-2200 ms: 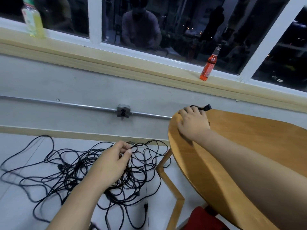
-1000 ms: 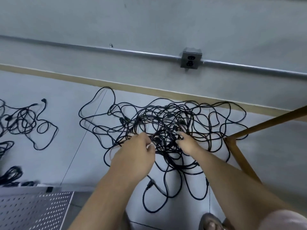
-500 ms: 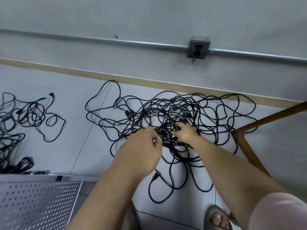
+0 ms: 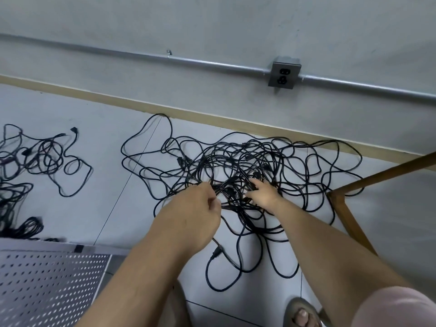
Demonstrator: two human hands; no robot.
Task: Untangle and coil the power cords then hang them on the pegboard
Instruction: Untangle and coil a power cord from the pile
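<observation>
Power cords (image 4: 236, 161) tangled: left hand (image 4: 195, 208) pinches a strand, right hand (image 4: 264, 194) hold unclear among loops; a hard pull could cinch knots tighter.

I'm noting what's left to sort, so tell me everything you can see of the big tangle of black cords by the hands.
The tangle of black cords is a wide, loose, uncoiled heap of thin, rubbery-looking cables lying on the pale floor near the wall, densest in the middle. A plug shows on the loop nearest the person. The left hand pinches strands at its centre; the right hand reaches in beside it.
</observation>
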